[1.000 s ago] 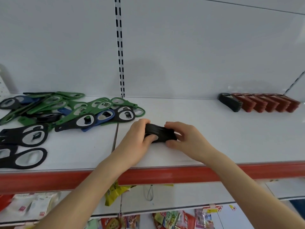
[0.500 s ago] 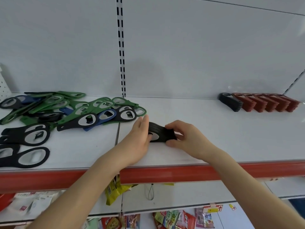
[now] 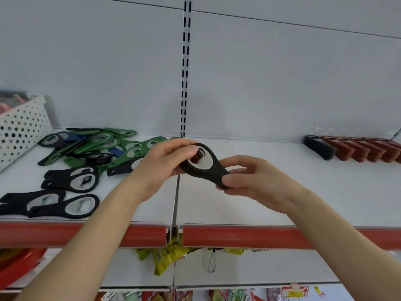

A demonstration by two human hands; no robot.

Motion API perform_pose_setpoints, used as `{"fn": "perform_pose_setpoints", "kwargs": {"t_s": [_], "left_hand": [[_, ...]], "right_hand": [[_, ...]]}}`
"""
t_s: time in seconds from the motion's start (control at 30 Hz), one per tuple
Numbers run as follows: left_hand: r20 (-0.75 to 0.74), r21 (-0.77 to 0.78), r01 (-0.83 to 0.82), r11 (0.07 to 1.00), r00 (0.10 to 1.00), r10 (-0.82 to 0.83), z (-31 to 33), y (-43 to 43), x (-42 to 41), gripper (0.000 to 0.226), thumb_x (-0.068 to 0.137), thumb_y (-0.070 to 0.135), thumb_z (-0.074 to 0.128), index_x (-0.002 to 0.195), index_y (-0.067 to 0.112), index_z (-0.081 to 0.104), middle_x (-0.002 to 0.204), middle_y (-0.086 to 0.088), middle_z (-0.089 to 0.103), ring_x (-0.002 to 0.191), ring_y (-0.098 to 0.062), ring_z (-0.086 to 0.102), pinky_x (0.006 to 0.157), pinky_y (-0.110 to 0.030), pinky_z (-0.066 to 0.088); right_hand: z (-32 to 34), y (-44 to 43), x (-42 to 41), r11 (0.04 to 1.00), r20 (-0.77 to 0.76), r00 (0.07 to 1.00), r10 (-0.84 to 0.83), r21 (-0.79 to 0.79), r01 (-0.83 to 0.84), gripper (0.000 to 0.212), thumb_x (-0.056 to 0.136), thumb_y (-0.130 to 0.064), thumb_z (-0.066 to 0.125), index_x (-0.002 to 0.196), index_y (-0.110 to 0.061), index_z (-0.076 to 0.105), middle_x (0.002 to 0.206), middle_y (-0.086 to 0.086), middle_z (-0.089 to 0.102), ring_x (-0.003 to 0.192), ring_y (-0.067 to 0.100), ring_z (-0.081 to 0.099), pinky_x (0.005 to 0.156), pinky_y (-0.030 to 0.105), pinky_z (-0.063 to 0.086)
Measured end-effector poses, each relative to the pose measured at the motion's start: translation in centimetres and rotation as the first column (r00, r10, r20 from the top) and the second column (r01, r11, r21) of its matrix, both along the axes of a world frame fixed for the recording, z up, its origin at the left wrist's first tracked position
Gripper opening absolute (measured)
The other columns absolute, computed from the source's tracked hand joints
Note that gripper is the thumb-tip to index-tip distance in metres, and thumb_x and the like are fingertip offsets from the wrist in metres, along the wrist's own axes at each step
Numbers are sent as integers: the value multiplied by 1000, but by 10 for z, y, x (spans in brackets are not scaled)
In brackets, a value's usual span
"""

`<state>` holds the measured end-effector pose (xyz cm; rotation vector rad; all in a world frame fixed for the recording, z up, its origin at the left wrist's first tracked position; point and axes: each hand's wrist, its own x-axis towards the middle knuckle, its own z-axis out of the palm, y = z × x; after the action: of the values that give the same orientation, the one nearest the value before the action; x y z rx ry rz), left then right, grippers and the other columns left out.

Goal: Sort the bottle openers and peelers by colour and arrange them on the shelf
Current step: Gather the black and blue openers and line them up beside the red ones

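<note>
Head view.

- Left hand (image 3: 160,166): forearm up from lower left, just left of the slotted upright (image 3: 185,83). Fingers curled over the round end of a black bottle opener (image 3: 206,168), thumb hidden beneath. Firm wrap, not slack.
- Right hand (image 3: 256,181): forearm in from lower right, right of the upright. Thumb and fingertips pinched on the opener's narrow tail end, remaining fingers loosely bent behind it.
- Opener held between both hands, directly below the upright and above the shelf (image 3: 282,203), not touching it. Tilted, metal insert facing the camera. Layered edges at its lower rim; one piece or a thin stack, cannot tell.

Surface and room:
- White shelf board with a seam in line with the upright; red price rail (image 3: 238,235) along the front lip.
- Left of the upright: loose pile of green, blue and black openers (image 3: 104,146), overlapping. Nearer the front edge, flat black openers (image 3: 71,179) lying apart from the pile.
- Far left of the upright: white perforated basket (image 3: 21,124) against the back panel, contents blurred.
- Far right of the upright: neat row standing on edge, one black stack (image 3: 320,147) touching several red-brown stacks (image 3: 360,149).
- Below the upright, under the rail: yellow packets (image 3: 165,257) hanging over a lower shelf.
</note>
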<state>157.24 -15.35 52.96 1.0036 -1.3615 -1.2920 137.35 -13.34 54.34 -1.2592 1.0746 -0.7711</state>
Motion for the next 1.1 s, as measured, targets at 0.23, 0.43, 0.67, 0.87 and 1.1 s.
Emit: {"fn": "perform_pose_setpoints", "kwargs": {"t_s": [0.23,0.43,0.67,0.87,1.1], "left_hand": [[-483,208,36,977,873,71,-10,5,7,47,79,43,51,109,8,59,106,-17,60,102,-31,60,94,-43,46],[-683,29,82,996,730,-40,-7,12,19,28,82,33,48,103,17,57,96,-16,60,90,-27,66,80,-38,56],[-657,52,4,999,754,31,-13,15,34,28,82,34,48,100,13,51,87,-14,55,81,-25,59,79,-38,54],[-657,90,40,995,753,29,-18,18,38,28,95,40,34,97,16,51,82,-13,57,80,-26,57,84,-44,51],[-728,133,55,990,683,60,-17,22,24,22,96,33,38,93,14,50,85,-13,55,79,-25,56,89,-52,47]], "right_hand": [[-8,5,45,939,387,918,-91,339,-50,39,70,-2,72,106,5,58,90,19,66,77,28,67,65,28,58],[-1,5,68,932,433,900,-49,344,-115,35,70,-11,66,101,5,60,85,21,64,74,29,69,62,28,59],[0,17,90,929,-119,981,-155,-355,103,12,87,-13,61,82,-22,66,80,17,69,69,26,65,74,34,58],[-15,28,107,806,-230,946,-229,-590,52,14,88,-14,55,79,-17,66,77,23,60,78,43,55,69,59,48],[-15,39,107,848,-252,922,-294,-513,130,31,79,-15,70,84,-36,49,80,0,67,68,19,67,75,41,56]]}}
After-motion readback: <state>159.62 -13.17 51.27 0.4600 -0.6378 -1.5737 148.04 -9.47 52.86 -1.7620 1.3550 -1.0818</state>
